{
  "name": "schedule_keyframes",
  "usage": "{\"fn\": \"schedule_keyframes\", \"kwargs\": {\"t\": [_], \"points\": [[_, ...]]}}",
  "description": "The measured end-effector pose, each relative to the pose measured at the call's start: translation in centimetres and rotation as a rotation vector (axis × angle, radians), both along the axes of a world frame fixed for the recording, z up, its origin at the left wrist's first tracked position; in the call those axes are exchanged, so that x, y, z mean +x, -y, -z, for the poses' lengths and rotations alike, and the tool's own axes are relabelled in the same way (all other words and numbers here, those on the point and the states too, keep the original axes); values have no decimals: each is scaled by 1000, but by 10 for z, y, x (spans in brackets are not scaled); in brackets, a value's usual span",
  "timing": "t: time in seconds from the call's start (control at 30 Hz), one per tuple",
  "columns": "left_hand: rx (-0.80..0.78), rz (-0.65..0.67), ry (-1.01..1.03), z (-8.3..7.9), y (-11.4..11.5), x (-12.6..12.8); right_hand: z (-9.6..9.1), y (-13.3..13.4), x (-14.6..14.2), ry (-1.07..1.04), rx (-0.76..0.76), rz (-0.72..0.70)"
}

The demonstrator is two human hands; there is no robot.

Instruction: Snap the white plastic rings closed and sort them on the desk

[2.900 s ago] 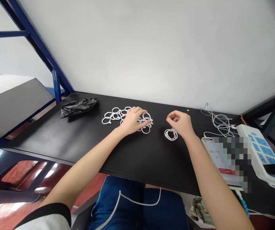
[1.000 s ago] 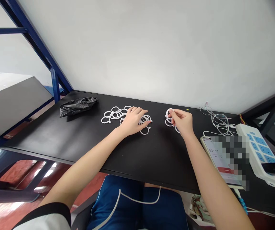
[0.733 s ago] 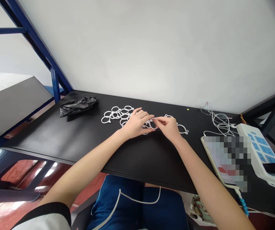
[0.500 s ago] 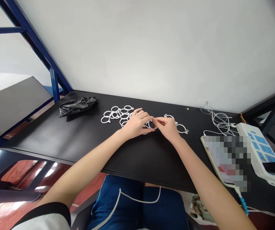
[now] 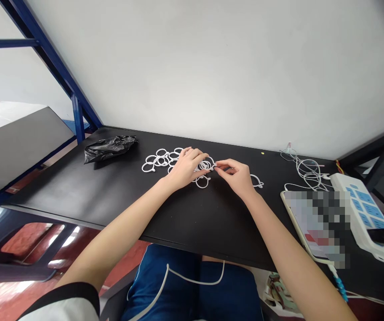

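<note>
My left hand (image 5: pixel 189 166) is over the right part of a group of white curtain rings, its thumb and fingers curled around a small overlapping bunch of rings (image 5: pixel 204 166). Just to the right, my right hand (image 5: pixel 237 174) pinches the small eyelet end of a ring at that bunch with thumb and fingertips. Below the left thumb a loose ring (image 5: pixel 202 182) lies on the black table. More rings (image 5: pixel 148 167) spread flat to the left, partly overlapping, some covered by my left hand. A further ring (image 5: pixel 256 181) shows beyond my right wrist, partly hidden.
A crumpled black plastic bag (image 5: pixel 111 148) lies at the back left of the black table (image 5: pixel 185 223). On the right are a phone (image 5: pixel 312 227) plugged into a cable, a tangled white cord (image 5: pixel 307 171) and a white power strip (image 5: pixel 355 209). A pale wall (image 5: pixel 212 67) stands behind.
The ring between my hands has moved slightly up and left, to the bunch at my left hand. My right hand has shifted slightly right. A ring below my left thumb shows more fully.
</note>
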State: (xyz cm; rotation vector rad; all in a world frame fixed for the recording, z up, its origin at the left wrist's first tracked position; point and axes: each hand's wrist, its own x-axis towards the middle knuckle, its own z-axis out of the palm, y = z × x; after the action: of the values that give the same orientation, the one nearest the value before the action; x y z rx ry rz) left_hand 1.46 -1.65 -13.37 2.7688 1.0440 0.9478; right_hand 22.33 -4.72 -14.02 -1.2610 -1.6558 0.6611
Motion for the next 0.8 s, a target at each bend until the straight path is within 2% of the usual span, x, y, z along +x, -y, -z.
{"fn": "schedule_keyframes", "kwargs": {"t": [0.2,0.4,0.8], "points": [[-33,24,7,-1,1,1,-2,1,1,109,76,38],[-39,54,1,-2,1,-1,-1,0,6,238,179,6],[-46,78,-14,-1,-1,-2,0,-2,14,306,150,-78]]}}
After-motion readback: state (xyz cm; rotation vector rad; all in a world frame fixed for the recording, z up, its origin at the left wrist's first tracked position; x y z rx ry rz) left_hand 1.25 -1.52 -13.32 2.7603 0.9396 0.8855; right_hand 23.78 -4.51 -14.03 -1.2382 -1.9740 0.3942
